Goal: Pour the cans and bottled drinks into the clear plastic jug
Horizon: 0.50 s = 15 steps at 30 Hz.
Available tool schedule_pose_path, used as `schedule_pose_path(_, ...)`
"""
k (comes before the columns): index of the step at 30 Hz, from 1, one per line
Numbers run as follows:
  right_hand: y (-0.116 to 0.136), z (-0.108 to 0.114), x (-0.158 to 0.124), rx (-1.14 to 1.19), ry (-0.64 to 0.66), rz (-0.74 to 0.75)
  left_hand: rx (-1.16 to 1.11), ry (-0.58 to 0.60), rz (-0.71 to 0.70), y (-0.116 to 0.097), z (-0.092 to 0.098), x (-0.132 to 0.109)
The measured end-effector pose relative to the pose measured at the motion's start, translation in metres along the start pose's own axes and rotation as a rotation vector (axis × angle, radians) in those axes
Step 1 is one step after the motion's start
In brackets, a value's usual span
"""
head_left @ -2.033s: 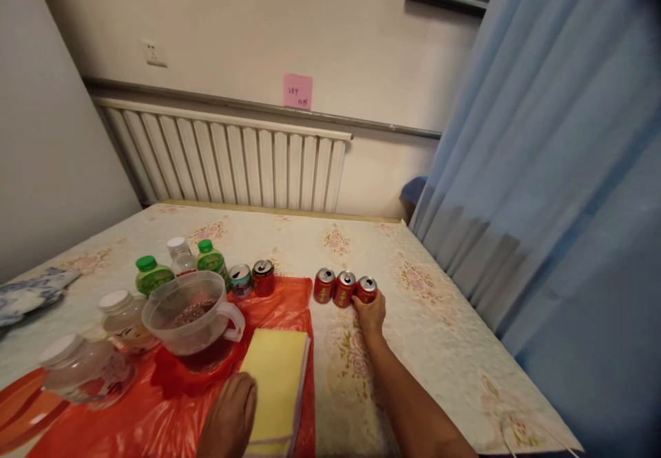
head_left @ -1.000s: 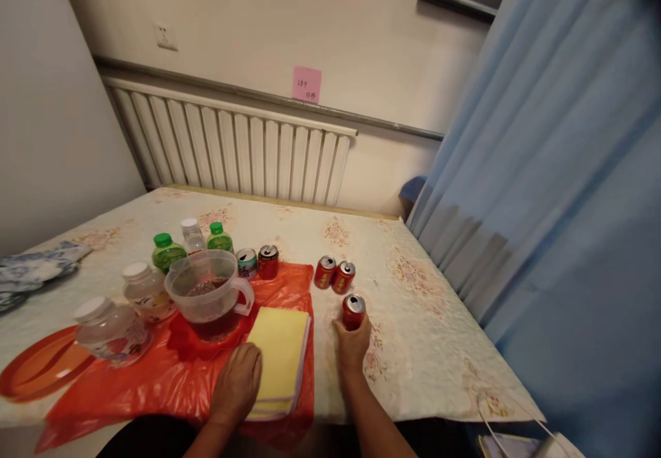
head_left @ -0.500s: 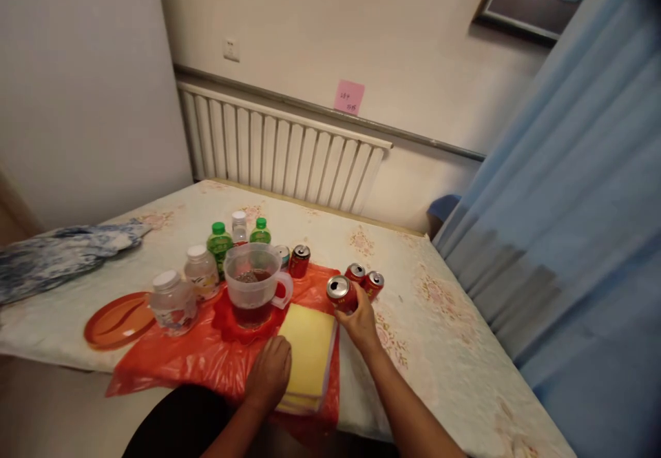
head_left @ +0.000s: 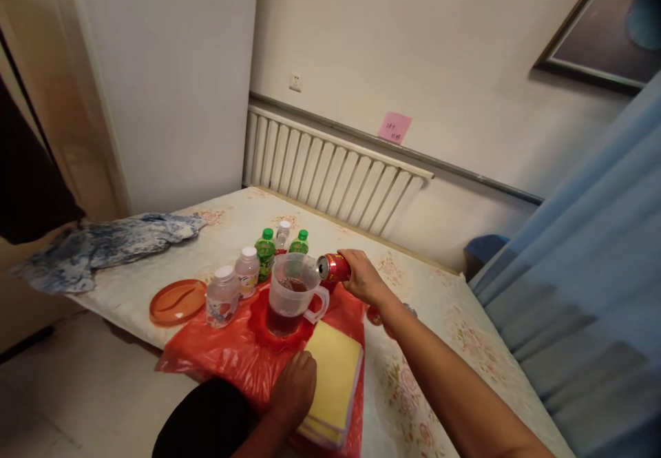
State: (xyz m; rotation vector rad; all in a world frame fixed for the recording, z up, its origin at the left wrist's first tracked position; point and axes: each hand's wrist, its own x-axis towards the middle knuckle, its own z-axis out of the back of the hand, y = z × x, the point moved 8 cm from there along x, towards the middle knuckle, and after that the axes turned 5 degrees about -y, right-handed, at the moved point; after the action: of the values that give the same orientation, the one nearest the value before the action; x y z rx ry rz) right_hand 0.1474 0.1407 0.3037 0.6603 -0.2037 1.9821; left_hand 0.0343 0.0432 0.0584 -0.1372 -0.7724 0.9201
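My right hand [head_left: 364, 279] grips a red drink can [head_left: 333, 267], tipped on its side with its open top at the rim of a clear plastic pitcher [head_left: 290, 294]. The pitcher holds dark liquid and stands on a red plastic sheet [head_left: 227, 358]. My left hand [head_left: 293, 390] rests knuckles up on the near corner of a yellow cloth pad [head_left: 334, 375], fingers curled under. Two more red cans [head_left: 376, 317] are mostly hidden behind my right forearm.
Two green-capped bottles [head_left: 265, 253] and a clear one [head_left: 282, 233] stand behind the pitcher. Two white-capped jars [head_left: 222, 296] and an orange plate [head_left: 177, 301] sit left of it. A blue patterned cloth [head_left: 108, 244] lies at the far left. A blue curtain [head_left: 593, 258] hangs right.
My right hand took a red can from the row of three, lifted it left and tipped it over the pitcher. The left hand stayed on the yellow pad. The view swung leftward.
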Motion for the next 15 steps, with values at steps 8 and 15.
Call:
schedule_pose_path(8,0.032,-0.001,0.031,-0.269,0.191,0.133,-0.006,-0.039,-0.014,0.002,-0.003,-0.002)
schedule_pose_path(15,0.052,0.000,0.043,-0.418,0.233,0.245,-0.003,-0.060,-0.015,0.003,-0.001,-0.003)
